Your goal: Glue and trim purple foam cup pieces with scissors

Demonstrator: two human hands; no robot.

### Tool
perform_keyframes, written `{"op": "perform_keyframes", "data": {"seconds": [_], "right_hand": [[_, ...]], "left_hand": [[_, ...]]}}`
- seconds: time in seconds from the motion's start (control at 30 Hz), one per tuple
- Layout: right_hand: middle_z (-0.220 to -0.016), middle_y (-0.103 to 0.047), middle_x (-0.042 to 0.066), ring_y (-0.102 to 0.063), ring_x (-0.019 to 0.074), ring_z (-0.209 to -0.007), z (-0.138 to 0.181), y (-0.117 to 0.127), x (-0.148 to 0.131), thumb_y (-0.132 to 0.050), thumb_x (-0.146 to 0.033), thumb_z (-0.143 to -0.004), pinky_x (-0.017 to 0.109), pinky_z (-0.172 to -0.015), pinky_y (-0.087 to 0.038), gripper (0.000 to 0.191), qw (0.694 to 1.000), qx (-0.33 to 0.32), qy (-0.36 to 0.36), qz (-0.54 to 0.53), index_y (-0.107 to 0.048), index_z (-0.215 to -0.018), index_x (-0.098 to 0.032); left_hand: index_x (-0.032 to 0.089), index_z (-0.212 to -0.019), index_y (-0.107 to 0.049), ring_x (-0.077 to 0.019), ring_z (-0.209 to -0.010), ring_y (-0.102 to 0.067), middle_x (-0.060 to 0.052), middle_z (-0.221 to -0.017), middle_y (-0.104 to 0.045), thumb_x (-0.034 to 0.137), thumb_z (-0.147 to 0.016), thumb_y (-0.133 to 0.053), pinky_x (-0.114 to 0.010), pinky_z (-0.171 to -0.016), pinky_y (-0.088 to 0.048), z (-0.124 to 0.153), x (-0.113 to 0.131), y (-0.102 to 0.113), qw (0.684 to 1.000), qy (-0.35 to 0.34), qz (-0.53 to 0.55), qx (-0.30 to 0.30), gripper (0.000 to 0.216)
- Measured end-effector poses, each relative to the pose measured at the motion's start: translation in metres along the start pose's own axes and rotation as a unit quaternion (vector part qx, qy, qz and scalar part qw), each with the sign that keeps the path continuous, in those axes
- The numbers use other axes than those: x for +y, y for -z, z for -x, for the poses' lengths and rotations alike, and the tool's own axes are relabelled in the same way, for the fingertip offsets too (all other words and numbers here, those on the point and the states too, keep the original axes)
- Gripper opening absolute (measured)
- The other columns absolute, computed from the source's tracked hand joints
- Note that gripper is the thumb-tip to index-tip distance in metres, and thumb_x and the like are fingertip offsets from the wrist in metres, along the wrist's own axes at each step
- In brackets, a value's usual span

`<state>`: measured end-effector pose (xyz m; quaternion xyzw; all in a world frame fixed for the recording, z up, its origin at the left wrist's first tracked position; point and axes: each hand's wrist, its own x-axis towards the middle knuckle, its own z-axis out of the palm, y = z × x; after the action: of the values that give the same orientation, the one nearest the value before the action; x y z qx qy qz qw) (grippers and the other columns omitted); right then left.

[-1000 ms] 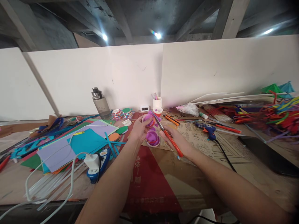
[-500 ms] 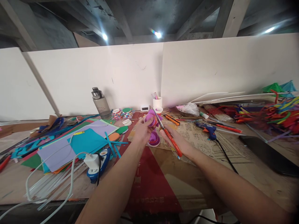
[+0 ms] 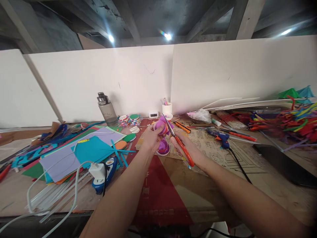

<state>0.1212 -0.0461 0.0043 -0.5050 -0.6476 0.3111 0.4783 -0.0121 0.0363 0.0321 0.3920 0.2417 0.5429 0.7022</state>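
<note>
My left hand (image 3: 152, 136) is closed around a small purple cup-like piece (image 3: 159, 126) with purple sheet material showing along its far side. In my right hand (image 3: 186, 147) is a pair of scissors (image 3: 182, 147) with red handles, its blades pointing up and left against the purple material. Whether the blades are fully closed is too small to tell. Just below my hands a purple bowl-shaped piece (image 3: 163, 147) with a pale rim rests on the cardboard (image 3: 160, 185).
Coloured paper sheets (image 3: 94, 150), a white plug on a blue power strip (image 3: 105, 175) and a bottle (image 3: 107, 110) are at left. Behind stand a small clock (image 3: 153, 114) and a pen cup (image 3: 166, 108). Right lie a glue gun (image 3: 223, 138) and a black tablet-like slab (image 3: 284, 163).
The scissors and my right hand have shifted slightly, the handles a little lower and to the right. My left hand keeps its grip on the purple piece.
</note>
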Motion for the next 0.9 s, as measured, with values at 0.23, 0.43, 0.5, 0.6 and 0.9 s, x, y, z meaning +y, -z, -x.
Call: {"op": "perform_keyframes", "data": {"seconds": [0.23, 0.43, 0.5, 0.6, 0.9], "right_hand": [[-0.059, -0.037, -0.008, -0.037, 0.0103, -0.047, 0.0, 0.002, 0.0, -0.053, -0.052, -0.093, 0.024, -0.046, -0.034, 0.029, 1.0, -0.007, -0.003, 0.003, -0.046, -0.087, -0.025], [-0.059, -0.039, -0.008, -0.037, 0.0101, -0.046, 0.001, 0.003, 0.0, -0.054, -0.051, -0.092, 0.024, -0.046, -0.033, 0.028, 1.0, -0.004, -0.002, 0.019, -0.048, -0.088, -0.024], [-0.06, -0.04, -0.008, -0.037, 0.01, -0.047, 0.002, 0.004, -0.001, -0.055, -0.05, -0.092, 0.023, -0.046, -0.033, 0.027, 1.0, -0.006, -0.003, 0.03, -0.048, -0.088, -0.024], [-0.061, -0.04, -0.008, -0.037, 0.0096, -0.048, 0.002, 0.005, -0.003, -0.054, -0.048, -0.093, 0.023, -0.046, -0.032, 0.027, 0.999, -0.011, -0.006, 0.037, -0.046, -0.086, -0.024], [-0.06, -0.041, -0.007, -0.04, 0.0104, -0.05, 0.002, 0.003, -0.001, -0.05, -0.052, -0.094, 0.023, -0.048, -0.033, 0.03, 0.999, -0.004, -0.007, 0.04, -0.044, -0.083, -0.024]], "left_hand": [[0.015, -0.072, -0.061, -0.0099, -0.06, -0.057, 0.002, -0.067, -0.063, 0.021, -0.045, -0.093, -0.024, -0.057, -0.043, -0.001, 0.003, 0.002, 1.0, -0.004, -0.013, 0.001, 0.042], [0.015, -0.071, -0.061, -0.01, -0.06, -0.057, 0.002, -0.067, -0.063, 0.023, -0.046, -0.093, -0.024, -0.057, -0.044, 0.0, 0.006, 0.002, 1.0, -0.003, -0.023, -0.011, 0.041], [0.015, -0.071, -0.062, -0.0093, -0.057, -0.055, 0.002, -0.065, -0.063, 0.024, -0.048, -0.093, -0.024, -0.056, -0.043, -0.001, 0.007, 0.004, 0.999, -0.003, -0.033, -0.026, 0.04], [0.014, -0.074, -0.064, -0.0084, -0.054, -0.053, 0.002, -0.064, -0.063, 0.025, -0.049, -0.093, -0.023, -0.054, -0.043, -0.003, 0.009, 0.007, 0.998, 0.0, -0.039, -0.043, 0.039], [0.013, -0.073, -0.066, -0.0091, -0.055, -0.055, 0.0, -0.065, -0.065, 0.02, -0.051, -0.091, -0.023, -0.052, -0.042, -0.005, 0.01, 0.009, 0.999, 0.008, -0.023, -0.04, 0.034]]}}
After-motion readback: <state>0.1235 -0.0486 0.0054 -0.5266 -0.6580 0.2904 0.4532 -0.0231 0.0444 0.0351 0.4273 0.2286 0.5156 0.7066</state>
